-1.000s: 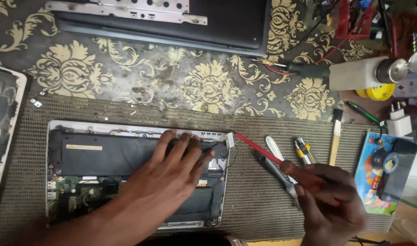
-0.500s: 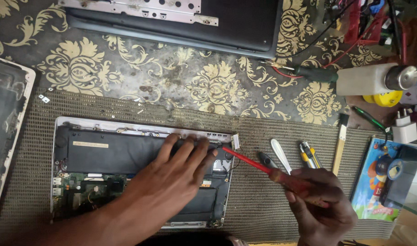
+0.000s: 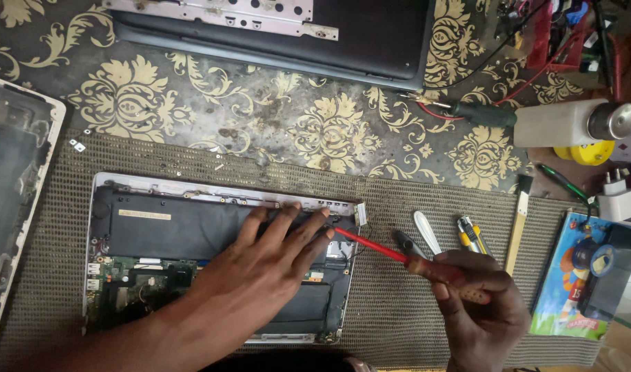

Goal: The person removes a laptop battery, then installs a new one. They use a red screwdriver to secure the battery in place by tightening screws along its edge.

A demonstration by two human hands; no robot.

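Opened laptop [image 3: 157,234], innards exposed, lies on mesh mat [image 3: 412,303] on worktop. My left hand [image 3: 260,269] pressed flat, fingers spread, over battery. My right hand [image 3: 487,310] clamped on red screwdriver [image 3: 398,255], tip at laptop's right edge.

At lower centre of the frame, the left hand [image 3: 274,258] lies flat on the opened laptop base [image 3: 157,227] while the right hand [image 3: 484,310], lower right, grips a red-shafted screwdriver [image 3: 398,253] whose tip reaches the base's upper right corner.
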